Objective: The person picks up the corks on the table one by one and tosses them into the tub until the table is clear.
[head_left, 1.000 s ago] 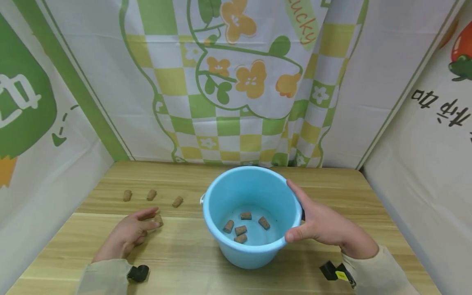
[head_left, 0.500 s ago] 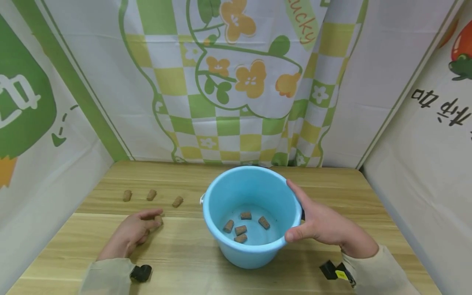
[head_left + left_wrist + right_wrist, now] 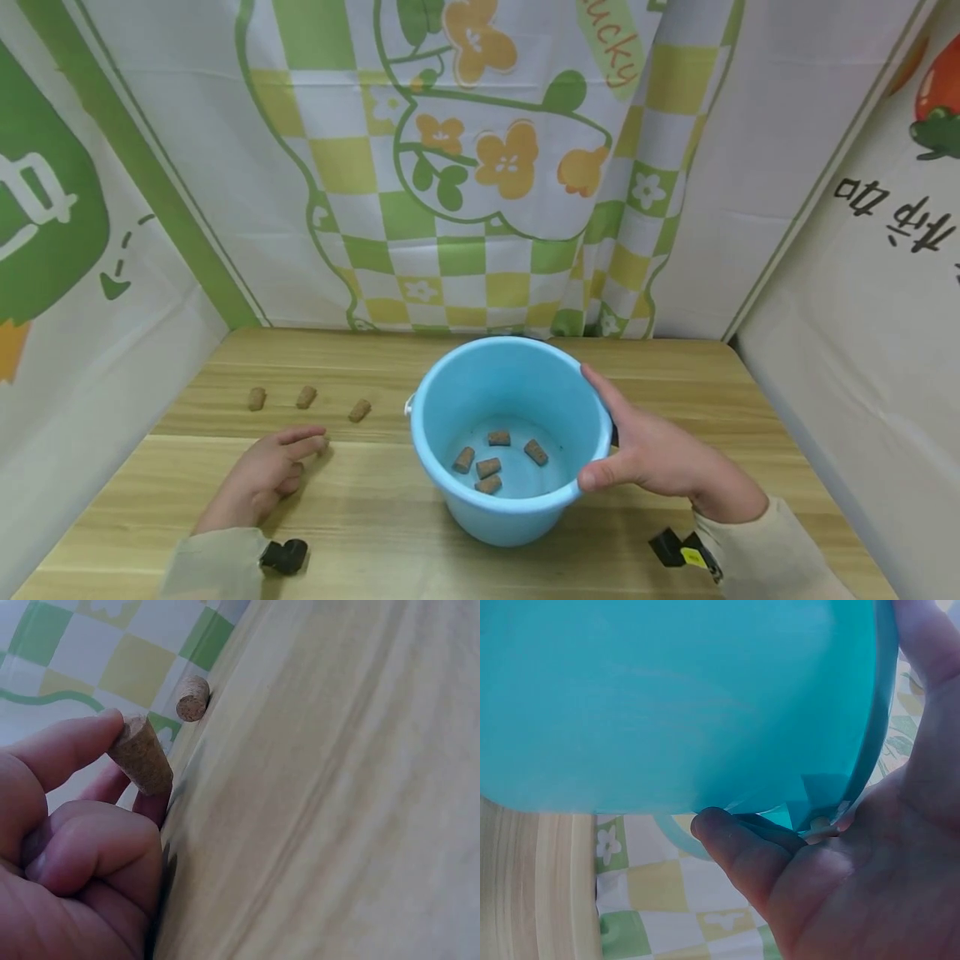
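Observation:
My left hand (image 3: 262, 475) is low over the table at the left, pinching a cork (image 3: 142, 759) between its fingertips. In the left wrist view that cork is tilted, with one end close to the wood; in the head view the fingers mostly hide it. On the right, my right hand (image 3: 660, 454) grips the side of a light blue bucket (image 3: 510, 525), thumb over the rim and fingers against the outer wall. Several loose corks (image 3: 488, 467) lie on the bucket's floor.
Three more corks lie in a loose row at the back left: a left one (image 3: 257, 398), a middle one (image 3: 306, 397) and a right one (image 3: 360, 410). The wooden table (image 3: 360, 533) ends at a patterned curtain (image 3: 465, 275), with printed cloth at both sides.
The left hand's fingers have closed in around the cork, covering it in the head view. The right hand and the bucket stay in place.

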`<state>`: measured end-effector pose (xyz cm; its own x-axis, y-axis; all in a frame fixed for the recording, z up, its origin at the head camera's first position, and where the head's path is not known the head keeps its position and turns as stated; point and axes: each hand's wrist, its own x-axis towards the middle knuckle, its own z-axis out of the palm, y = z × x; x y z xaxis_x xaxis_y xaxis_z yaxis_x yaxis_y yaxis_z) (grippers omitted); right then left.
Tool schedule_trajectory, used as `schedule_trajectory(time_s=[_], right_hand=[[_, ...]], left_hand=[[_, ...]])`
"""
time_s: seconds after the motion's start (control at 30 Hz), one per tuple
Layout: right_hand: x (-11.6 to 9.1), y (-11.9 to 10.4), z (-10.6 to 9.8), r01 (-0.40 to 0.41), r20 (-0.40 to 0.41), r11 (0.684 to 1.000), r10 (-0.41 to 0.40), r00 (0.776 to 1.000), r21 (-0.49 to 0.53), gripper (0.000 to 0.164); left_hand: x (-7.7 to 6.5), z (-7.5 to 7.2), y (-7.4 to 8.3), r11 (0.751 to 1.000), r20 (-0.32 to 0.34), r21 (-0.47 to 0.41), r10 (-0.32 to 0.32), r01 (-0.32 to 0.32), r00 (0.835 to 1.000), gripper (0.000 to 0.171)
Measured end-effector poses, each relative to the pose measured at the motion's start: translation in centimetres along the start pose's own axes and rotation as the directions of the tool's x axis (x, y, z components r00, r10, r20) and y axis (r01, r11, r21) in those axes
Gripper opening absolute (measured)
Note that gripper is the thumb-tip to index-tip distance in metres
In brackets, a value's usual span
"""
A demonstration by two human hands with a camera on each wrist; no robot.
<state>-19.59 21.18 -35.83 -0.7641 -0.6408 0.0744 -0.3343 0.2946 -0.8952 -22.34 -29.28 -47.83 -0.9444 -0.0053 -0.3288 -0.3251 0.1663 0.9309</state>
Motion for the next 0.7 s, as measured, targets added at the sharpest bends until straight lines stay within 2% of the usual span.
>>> schedule_trajectory(time_s=[0.13,0.23,0.37,0.47,0.7], right_hand=[[0.1,0.0,0.0,0.003,-0.003,1.000,-0.003,1.000,0.001,0.124],[0.0,-0.1,0.0,0.003,-0.005,1.000,-0.003,1.000,-0.005,0.125],[0.0,-0.1,0.0,0.005,-0.002,1.000,-0.005,1.000,-0.009,0.125],[0.0,-0.1,0.0,-0.002,-0.004,1.000,0.002,1.000,-0.008,0.125],[-0.1,-0.3,0.0,-0.024,-0.009,1.000,0.024,1.000,-0.008,0.126]], left_hand=[[0.0,-0.2,-0.1,0.996,0.013,-0.089,0.007,-0.006,1.000,0.057],[-0.1,-0.2,-0.1,0.987,0.031,-0.158,0.026,-0.021,0.999,0.046],[-0.1,-0.1,-0.1,0.951,0.104,-0.309,0.049,-0.014,0.993,0.024],[-0.1,-0.1,-0.1,0.923,0.146,-0.385,0.059,0.002,0.987,0.020],[-0.3,0.2,0.9,0.911,0.183,-0.410,0.129,-0.043,0.975,0.021]])
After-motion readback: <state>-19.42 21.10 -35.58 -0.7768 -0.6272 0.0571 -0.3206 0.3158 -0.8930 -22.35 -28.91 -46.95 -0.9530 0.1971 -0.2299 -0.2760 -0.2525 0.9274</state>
